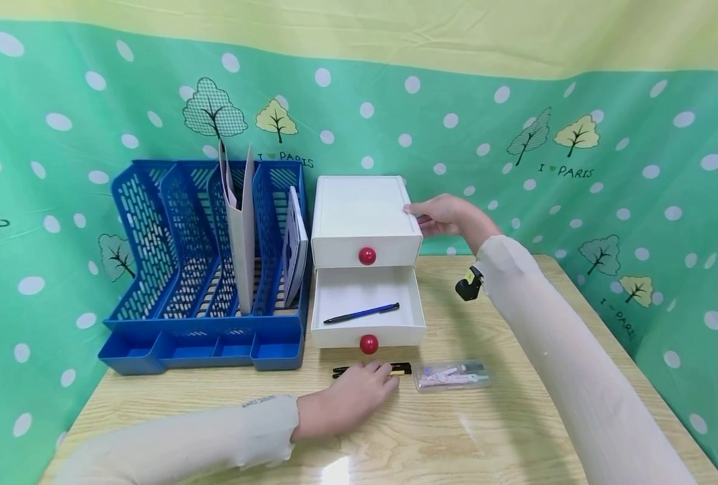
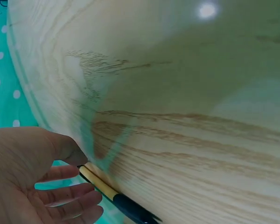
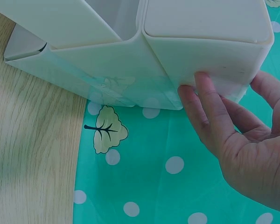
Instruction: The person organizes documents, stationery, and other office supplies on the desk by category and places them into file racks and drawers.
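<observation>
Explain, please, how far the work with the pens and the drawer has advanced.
Looks done: the lower drawer is open, a blue pen inside. In hand: the left hand is at the black pens in front; the right hand touches the cabinet. Remaining, probably: storing these pens and closing the drawer.

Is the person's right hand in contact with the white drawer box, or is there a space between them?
Touching. The right wrist view shows fingertips of the right hand resting against the side of the white drawer box.
</observation>
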A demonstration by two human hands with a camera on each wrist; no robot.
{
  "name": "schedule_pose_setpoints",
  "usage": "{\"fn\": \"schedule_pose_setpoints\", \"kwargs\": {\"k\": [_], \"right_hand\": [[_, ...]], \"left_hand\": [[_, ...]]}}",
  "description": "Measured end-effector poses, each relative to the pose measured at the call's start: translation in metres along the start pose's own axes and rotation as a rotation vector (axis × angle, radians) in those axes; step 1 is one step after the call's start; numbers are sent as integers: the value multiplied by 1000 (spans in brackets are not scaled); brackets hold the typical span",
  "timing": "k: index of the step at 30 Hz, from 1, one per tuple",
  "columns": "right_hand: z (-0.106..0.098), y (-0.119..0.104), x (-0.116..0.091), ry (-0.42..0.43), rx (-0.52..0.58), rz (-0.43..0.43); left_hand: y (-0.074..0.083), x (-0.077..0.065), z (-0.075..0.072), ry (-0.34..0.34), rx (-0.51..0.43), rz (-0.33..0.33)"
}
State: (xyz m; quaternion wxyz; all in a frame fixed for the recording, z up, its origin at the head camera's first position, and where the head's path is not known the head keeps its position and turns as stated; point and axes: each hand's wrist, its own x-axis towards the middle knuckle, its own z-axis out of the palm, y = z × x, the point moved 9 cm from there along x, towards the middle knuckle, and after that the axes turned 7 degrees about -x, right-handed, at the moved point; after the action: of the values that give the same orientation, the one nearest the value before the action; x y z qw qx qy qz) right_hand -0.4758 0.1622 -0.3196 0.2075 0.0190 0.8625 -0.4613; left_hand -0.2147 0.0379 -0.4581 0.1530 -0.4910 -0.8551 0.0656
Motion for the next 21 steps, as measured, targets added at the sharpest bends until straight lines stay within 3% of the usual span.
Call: {"fn": "schedule_pose_setpoints", "kwargs": {"k": [7, 15, 21], "right_hand": [[1, -1, -3, -5, -9, -12], [0, -2, -2, -4, -11, -9], [1, -2, -1, -12, -12, -9]], "left_hand": [[-3, 2, 7, -45, -44, -15], [-6, 4, 8, -7, -61, 2], [-6, 4, 10, -31, -88, 17]]}}
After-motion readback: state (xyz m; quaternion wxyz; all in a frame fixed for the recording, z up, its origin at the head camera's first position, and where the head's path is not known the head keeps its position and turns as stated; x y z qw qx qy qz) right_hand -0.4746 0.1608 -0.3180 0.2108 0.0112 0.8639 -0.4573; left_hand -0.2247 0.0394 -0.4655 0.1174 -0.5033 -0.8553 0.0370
